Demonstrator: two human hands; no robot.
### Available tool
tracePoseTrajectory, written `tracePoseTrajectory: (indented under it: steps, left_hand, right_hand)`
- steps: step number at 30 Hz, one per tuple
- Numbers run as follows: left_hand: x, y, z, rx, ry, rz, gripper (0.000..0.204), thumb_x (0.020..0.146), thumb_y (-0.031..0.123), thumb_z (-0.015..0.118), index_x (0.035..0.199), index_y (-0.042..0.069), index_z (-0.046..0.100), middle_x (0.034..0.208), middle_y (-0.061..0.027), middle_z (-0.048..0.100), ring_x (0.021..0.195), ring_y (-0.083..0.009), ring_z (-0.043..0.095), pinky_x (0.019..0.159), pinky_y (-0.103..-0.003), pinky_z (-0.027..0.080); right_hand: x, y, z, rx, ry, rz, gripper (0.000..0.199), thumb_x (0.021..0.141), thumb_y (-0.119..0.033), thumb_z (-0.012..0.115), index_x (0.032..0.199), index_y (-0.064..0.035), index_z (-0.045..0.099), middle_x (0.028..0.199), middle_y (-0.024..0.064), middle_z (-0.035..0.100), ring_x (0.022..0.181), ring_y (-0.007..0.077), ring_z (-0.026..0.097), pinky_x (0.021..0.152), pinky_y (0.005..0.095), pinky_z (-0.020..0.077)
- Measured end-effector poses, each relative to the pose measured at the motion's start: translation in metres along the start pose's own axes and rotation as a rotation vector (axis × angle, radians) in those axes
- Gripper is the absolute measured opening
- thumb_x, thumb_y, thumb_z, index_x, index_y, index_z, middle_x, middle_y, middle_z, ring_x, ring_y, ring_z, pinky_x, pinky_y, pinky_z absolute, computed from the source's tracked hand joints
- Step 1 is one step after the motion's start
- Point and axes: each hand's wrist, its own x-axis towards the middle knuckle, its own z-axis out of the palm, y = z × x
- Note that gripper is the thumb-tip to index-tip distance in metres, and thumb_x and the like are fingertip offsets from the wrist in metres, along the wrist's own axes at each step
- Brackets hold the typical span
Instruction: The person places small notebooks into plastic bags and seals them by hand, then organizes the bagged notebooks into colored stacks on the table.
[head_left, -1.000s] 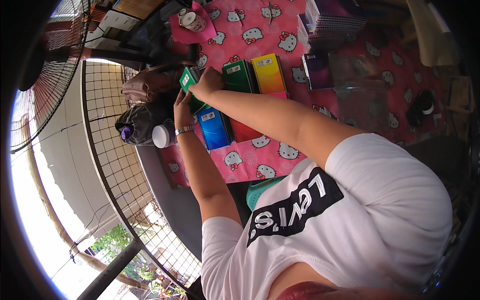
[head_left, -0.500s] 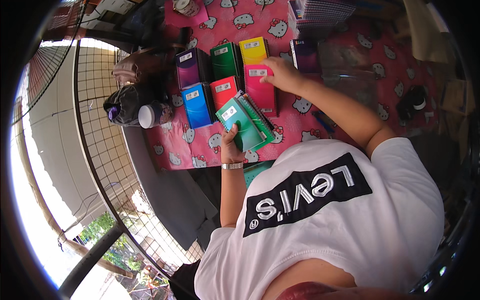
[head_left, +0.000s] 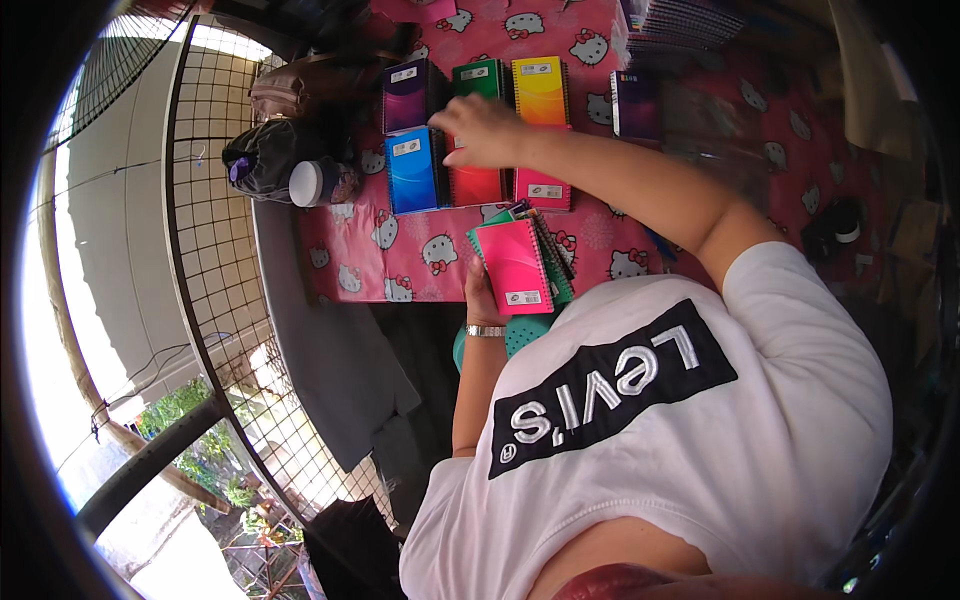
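Near the table's front edge, my left hand grips a small fanned stack of spiral notebooks. A pink notebook lies on top, with green ones peeking out below. My right hand, slightly blurred, hovers over the red notebooks, its thumb and fingers apart and nothing visibly held. Its fingertips come close to the blue notebooks. Pink notebooks lie partly under my forearm. Behind them stand the purple, green and yellow stacks.
Another purple notebook lies to the right, below a tall pile of notebooks. At the left are a white-lidded jar and a dark bag. A pink patterned cloth covers the table. Wire mesh runs along the left.
A pink notebook now tops the stack in my left hand, where a green one was uppermost. My right hand has moved left from the pink notebooks to above the red ones. The view has shifted.
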Motion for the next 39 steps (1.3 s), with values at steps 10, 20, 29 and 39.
tracePoseTrajectory:
  steps: [10, 20, 29, 39]
  left_hand:
    - [-0.028, 0.0, -0.067, 0.197, 0.388, 0.194, 0.046, 0.086, 0.022, 0.064, 0.126, 0.009, 0.047, 0.112, -0.0058, 0.06, 0.097, -0.0209, 0.063, 0.078, -0.038, 0.056]
    - [-0.001, 0.003, -0.068, 0.275, 0.476, 0.193, 0.041, 0.086, 0.043, 0.061, 0.113, 0.014, 0.052, 0.09, -0.0056, 0.068, 0.064, -0.0192, 0.068, 0.038, -0.028, 0.05]
    - [-0.005, 0.014, -0.007, -0.158, 0.476, 0.257, 0.058, 0.085, 0.052, 0.057, 0.127, 0.012, 0.049, 0.109, -0.0073, 0.065, 0.093, -0.0262, 0.065, 0.072, -0.042, 0.056]
    - [-0.022, -0.001, -0.079, 0.096, 0.475, 0.243, 0.043, 0.077, 0.024, 0.069, 0.115, 0.006, 0.057, 0.11, -0.0067, 0.064, 0.098, -0.0261, 0.062, 0.086, -0.043, 0.051]
  right_hand:
    - [-0.011, -0.022, -0.025, 0.489, 0.014, 0.106, 0.019, 0.076, -0.009, 0.065, 0.092, -0.0037, 0.057, 0.082, 0.0179, 0.066, 0.078, 0.0362, 0.065, 0.069, 0.0413, 0.051]
    - [-0.009, -0.033, -0.009, 0.262, 0.11, 0.114, 0.019, 0.08, -0.006, 0.057, 0.095, -0.0016, 0.046, 0.083, 0.0226, 0.064, 0.08, 0.0403, 0.064, 0.068, 0.0475, 0.051]
    - [-0.046, -0.041, 0.05, 0.322, -0.139, 0.113, 0.04, 0.079, -0.026, 0.07, 0.107, -0.0012, 0.055, 0.108, 0.0184, 0.059, 0.103, 0.0323, 0.058, 0.085, 0.0413, 0.0483]
    - [-0.007, 0.025, 0.07, 0.0, 0.233, -0.091, 0.044, 0.081, -0.039, 0.066, 0.111, -0.0078, 0.063, 0.109, 0.0079, 0.058, 0.112, 0.0265, 0.05, 0.099, 0.0467, 0.036]
